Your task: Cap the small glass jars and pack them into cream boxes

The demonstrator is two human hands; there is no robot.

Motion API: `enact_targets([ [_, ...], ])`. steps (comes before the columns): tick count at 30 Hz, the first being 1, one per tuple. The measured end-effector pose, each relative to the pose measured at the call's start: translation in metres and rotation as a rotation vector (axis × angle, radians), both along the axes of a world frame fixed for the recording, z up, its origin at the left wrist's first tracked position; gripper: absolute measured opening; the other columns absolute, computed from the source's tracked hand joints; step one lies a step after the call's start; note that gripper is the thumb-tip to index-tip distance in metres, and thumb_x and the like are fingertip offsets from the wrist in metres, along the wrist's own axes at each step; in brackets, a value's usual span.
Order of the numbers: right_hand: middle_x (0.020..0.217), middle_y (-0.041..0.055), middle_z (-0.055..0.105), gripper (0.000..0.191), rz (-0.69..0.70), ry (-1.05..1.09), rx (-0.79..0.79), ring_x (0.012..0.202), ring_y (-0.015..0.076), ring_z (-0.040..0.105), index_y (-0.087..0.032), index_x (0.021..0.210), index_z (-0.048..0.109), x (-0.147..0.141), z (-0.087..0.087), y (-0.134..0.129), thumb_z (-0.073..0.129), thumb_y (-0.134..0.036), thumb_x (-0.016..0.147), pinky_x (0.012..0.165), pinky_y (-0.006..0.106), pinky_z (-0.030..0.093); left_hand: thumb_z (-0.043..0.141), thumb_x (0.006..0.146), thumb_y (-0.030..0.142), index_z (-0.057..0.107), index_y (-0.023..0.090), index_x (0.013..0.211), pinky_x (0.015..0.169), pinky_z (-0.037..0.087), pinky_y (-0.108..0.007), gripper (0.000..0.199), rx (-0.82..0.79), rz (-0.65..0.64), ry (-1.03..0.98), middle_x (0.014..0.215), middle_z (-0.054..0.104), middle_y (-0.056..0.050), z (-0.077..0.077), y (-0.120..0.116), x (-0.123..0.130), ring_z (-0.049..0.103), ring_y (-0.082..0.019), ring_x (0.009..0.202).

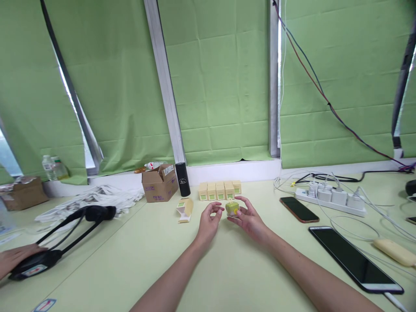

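My right hand [251,222] is closed on a small rounded green trinket [232,209] with a yellow spot, a pale loop on top and what looks like a clear lower part. It is held just above the table. My left hand [209,221] is beside it on the left, fingers loosely curled and thumb near the fingertips, with nothing visible in it. A small gap shows between this hand and the trinket. An opened cream carton [185,210] lies to the left. Behind my hands stands a row of several small cream boxes [216,191] with green panels.
A cardboard box [160,183] and a black bottle [182,179] stand at the back. Right are a phone [299,209], a larger phone [355,259], a power strip [331,200] and cables. Left, another person's hand [19,258] touches a black headset-like device [39,262].
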State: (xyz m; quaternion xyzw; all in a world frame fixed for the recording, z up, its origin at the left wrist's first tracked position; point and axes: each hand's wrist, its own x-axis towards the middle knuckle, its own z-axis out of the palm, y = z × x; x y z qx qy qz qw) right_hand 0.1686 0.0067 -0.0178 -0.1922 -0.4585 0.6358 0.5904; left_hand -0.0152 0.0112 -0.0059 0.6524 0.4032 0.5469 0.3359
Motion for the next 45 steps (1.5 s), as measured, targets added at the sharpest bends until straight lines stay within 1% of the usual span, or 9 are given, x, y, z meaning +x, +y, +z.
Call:
enact_targets([
  [7,0.094,0.003,0.075,0.054,0.039,0.034,-0.006,0.099,0.0282,0.074,-0.029,0.116,0.06,0.003,0.003,0.001,0.086,-0.042,0.07,0.108,0.054,0.046,0.063,0.088,0.041,0.062,0.019,0.11,0.079,0.053,-0.034,0.032,0.006,0.016,0.001,0.104,0.074,-0.012,-0.004,0.003,-0.001,0.068,-0.025,0.103],
  [11,0.097,0.005,0.076,0.048,0.053,0.084,-0.02,0.095,0.0286,0.076,-0.029,0.115,0.061,0.005,0.001,0.004,0.082,-0.04,0.073,0.108,0.055,0.046,0.061,0.088,0.039,0.062,0.019,0.11,0.078,0.052,-0.033,0.03,0.005,0.011,0.014,0.105,0.073,-0.012,-0.004,0.002,-0.001,0.068,-0.025,0.104],
  [16,0.097,0.0062,0.077,0.048,0.031,0.105,-0.015,0.096,0.0306,0.076,-0.028,0.115,0.061,0.005,0.0,0.007,0.082,-0.039,0.074,0.107,0.058,0.046,0.06,0.089,0.039,0.063,0.018,0.108,0.077,0.051,-0.032,0.029,-0.001,0.007,0.028,0.107,0.072,-0.013,-0.004,0.002,0.0,0.068,-0.024,0.104],
  [21,0.097,0.0058,0.076,0.052,0.024,0.089,-0.004,0.095,0.029,0.075,-0.027,0.118,0.062,0.004,0.0,0.005,0.085,-0.039,0.072,0.106,0.055,0.047,0.062,0.089,0.043,0.064,0.018,0.106,0.075,0.051,-0.03,0.03,0.005,0.011,0.022,0.11,0.072,-0.013,-0.002,0.0,0.0,0.068,-0.024,0.105],
  [25,0.094,0.0038,0.073,0.061,-0.094,0.033,0.025,0.093,0.0265,0.072,-0.029,0.123,0.061,0.003,-0.002,0.004,0.087,-0.041,0.07,0.096,0.05,0.052,0.062,0.09,0.045,0.063,0.018,0.109,0.075,0.051,-0.03,0.033,0.018,0.016,0.032,0.109,0.073,-0.013,-0.003,0.0,0.0,0.069,-0.024,0.104],
  [28,0.099,0.0046,0.07,0.066,-0.224,-0.064,0.054,0.096,0.0258,0.069,-0.028,0.124,0.06,0.001,-0.005,0.006,0.089,-0.044,0.067,0.092,0.047,0.054,0.063,0.089,0.049,0.063,0.018,0.113,0.075,0.052,-0.03,0.039,0.021,0.009,0.028,0.103,0.073,-0.012,-0.003,0.0,0.0,0.069,-0.024,0.103],
  [34,0.108,0.0048,0.061,0.063,-0.424,-0.229,0.155,0.098,0.0237,0.064,-0.027,0.117,0.06,-0.005,-0.007,0.007,0.09,-0.039,0.063,0.089,0.042,0.056,0.066,0.087,0.052,0.062,0.017,0.122,0.074,0.053,-0.031,0.049,-0.004,-0.039,0.017,0.103,0.072,-0.012,-0.003,-0.002,0.001,0.067,-0.025,0.102],
  [41,0.119,0.0074,0.063,0.055,-0.502,-0.433,0.331,0.113,0.0283,0.06,-0.03,0.126,0.057,-0.008,-0.006,-0.004,0.076,-0.024,0.074,0.098,0.047,0.053,0.077,0.08,0.048,0.057,0.019,0.133,0.085,0.054,-0.034,0.064,-0.042,-0.154,-0.043,0.116,0.069,-0.014,-0.001,-0.007,0.002,0.066,-0.026,0.11],
  [45,0.122,0.0071,0.062,0.055,-0.492,-0.421,0.38,0.118,0.0294,0.059,-0.03,0.126,0.059,-0.008,-0.008,-0.007,0.073,-0.02,0.074,0.106,0.051,0.048,0.081,0.076,0.036,0.055,0.022,0.136,0.09,0.052,-0.036,0.067,-0.013,-0.185,-0.024,0.12,0.067,-0.013,0.001,-0.011,0.002,0.063,-0.027,0.115],
])
